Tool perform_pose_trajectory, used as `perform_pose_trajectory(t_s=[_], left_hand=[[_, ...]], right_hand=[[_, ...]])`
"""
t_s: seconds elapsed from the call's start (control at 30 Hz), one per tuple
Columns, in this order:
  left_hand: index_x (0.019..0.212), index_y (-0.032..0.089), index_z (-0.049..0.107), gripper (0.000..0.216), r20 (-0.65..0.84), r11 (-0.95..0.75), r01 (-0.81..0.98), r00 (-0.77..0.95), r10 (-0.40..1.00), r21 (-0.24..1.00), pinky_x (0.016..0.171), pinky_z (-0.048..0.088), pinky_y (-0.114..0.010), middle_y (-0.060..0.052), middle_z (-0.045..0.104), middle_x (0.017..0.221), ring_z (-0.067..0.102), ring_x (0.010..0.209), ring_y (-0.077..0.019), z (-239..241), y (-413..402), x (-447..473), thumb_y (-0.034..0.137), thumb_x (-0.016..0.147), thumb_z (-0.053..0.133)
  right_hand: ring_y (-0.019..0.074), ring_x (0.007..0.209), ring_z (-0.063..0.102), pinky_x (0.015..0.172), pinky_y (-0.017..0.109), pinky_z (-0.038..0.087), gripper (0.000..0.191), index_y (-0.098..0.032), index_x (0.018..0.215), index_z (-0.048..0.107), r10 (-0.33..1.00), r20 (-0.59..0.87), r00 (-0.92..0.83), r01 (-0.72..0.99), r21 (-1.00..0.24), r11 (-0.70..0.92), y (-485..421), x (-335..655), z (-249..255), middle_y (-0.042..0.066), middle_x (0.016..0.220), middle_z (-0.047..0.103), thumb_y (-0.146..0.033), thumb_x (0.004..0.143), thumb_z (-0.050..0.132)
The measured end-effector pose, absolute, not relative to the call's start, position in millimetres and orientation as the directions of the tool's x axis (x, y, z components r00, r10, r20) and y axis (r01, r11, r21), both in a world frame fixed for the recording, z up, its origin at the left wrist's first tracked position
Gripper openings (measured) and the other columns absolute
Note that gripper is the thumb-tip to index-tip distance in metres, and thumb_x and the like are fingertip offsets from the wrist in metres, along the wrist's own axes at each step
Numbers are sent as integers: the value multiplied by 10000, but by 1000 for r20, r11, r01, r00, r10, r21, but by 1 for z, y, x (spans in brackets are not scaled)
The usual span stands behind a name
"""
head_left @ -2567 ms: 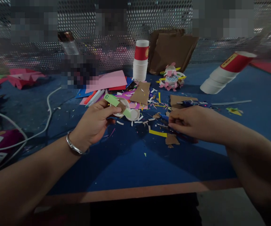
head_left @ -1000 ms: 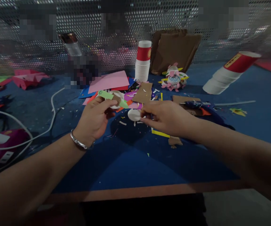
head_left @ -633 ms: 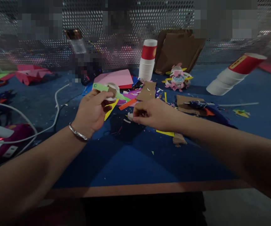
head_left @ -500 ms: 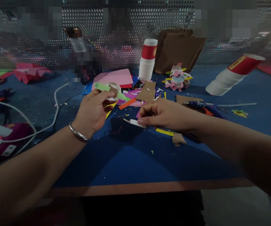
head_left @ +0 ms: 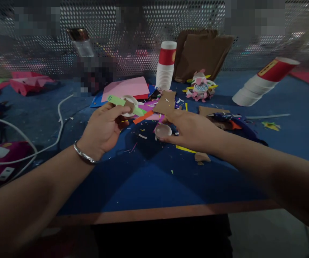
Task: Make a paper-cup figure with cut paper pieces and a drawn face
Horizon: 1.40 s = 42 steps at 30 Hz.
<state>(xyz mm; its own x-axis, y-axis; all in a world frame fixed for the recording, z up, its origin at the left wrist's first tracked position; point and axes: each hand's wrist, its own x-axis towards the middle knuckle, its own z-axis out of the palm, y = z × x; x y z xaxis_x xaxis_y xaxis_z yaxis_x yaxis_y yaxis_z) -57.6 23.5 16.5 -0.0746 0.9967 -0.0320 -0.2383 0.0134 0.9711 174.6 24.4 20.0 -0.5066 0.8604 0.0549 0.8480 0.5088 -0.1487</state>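
Left hand (head_left: 103, 125) pinches a green paper strip with a drawn smiling face (head_left: 117, 100); right hand (head_left: 193, 129) is at a small, shallow, round white paper dish (head_left: 163, 131)

Left of centre in the frame, the left hand's thumb and curled fingers close narrowly on the strip, together with a small brown cardboard piece (head_left: 129, 105) lying over it. A round white paper piece with a raised rim (head_left: 134, 100) shows directly behind them. A shiny silver bracelet (head_left: 84, 153) circles the left wrist.

At the centre, the right hand comes in from the right side, its thumb and forefinger parted around the right edge of the dish. The thumb touches the lower rim; whether the dish is gripped or only touched, I cannot tell.

Both hands are above a blue tabletop (head_left: 143, 186), with small paper scraps (head_left: 143, 136) around the middle. A bright orange paper strip (head_left: 143, 117) lies between the hands, below a flat brown cardboard rectangle (head_left: 166, 102). Right of centre is a dark blue glue gun (head_left: 223, 116).

Upper centre, an upright stack of white paper cups topped by a red-banded one (head_left: 165, 71) stands near a round pink, white and yellow paper craft (head_left: 200, 87). Another cup stack, tilted, with a red top (head_left: 260, 84), is at upper right. Pink paper (head_left: 126, 87) lies upper left of centre.
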Motion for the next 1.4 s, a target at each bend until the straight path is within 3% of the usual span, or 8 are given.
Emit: perform_pose_trajectory(t_s=[0.2, 0.4, 0.53, 0.63, 1.03, 1.2, 1.4], left_hand=[[747, 199, 689, 130, -29, 18, -227, -43, 999, 974, 699, 485, -275, 12, 691, 827, 608, 748, -115, 17, 22, -56, 160, 725, 811], [839, 166, 737, 126, -27, 29, -207, 14, 1000, 978, 738, 544, -257, -35, 722, 937, 652, 828, -140, 11, 16, -47, 167, 728, 796], [893, 167, 736, 218, -53, 74, -160, 133, 990, 984, 688, 549, -276, -40, 744, 923, 665, 804, -166, 5, 5, -33, 203, 696, 824], [877, 172, 700, 287, -55, 75, -144, 139, 989, 987, 697, 556, -285, -15, 725, 856, 658, 773, -163, 3, -2, -24, 178, 640, 862], [895, 185, 638, 269, -13, 33, -123, 165, 986, 992, 806, 554, -332, -14, 692, 887, 647, 800, -165, -3, -6, -19, 216, 700, 820], [930, 186, 694, 270, -11, 58, -194, 235, 972, 979, 788, 540, -281, -8, 697, 901, 639, 809, -147, -2, -9, -20, 175, 703, 841], [848, 185, 766, 110, -75, 171, -285, 321, 944, 943, 757, 556, -244, -8, 720, 832, 635, 743, -121, 7, -13, -21, 205, 755, 822]], right_hand=[[342, 1065, 652, 810, 412, 497, 442, -152, 1150, 673, 821, 72, -566, 804, -172, 569, 29, 179, 15, 164, 1157, 689, -506, 885, 662], [242, 846, 650, 720, 361, 496, 442, -204, 1166, 692, 818, 343, -461, 728, -381, 570, 14, 186, 34, 102, 1080, 704, -526, 863, 712], [232, 855, 650, 729, 359, 517, 451, -191, 1190, 675, 792, 427, -436, 676, -426, 601, 4, 185, 38, 111, 1126, 696, -506, 871, 721], [239, 847, 649, 749, 372, 520, 445, -184, 1182, 676, 764, 438, -474, 642, -422, 641, 2, 183, 35, 101, 1056, 699, -487, 861, 732], [248, 830, 657, 748, 396, 533, 416, -239, 1181, 682, 771, 407, -490, 674, -384, 631, 1, 181, 29, 91, 1067, 709, -508, 864, 705], [234, 832, 667, 757, 381, 550, 401, -216, 1163, 689, 775, 411, -480, 641, -439, 629, -1, 181, 32, 86, 1040, 711, -477, 860, 718], [241, 863, 675, 770, 388, 548, 354, -246, 1141, 699, 779, 394, -489, 617, -474, 628, -5, 182, 37, 76, 1042, 717, -475, 871, 712]])
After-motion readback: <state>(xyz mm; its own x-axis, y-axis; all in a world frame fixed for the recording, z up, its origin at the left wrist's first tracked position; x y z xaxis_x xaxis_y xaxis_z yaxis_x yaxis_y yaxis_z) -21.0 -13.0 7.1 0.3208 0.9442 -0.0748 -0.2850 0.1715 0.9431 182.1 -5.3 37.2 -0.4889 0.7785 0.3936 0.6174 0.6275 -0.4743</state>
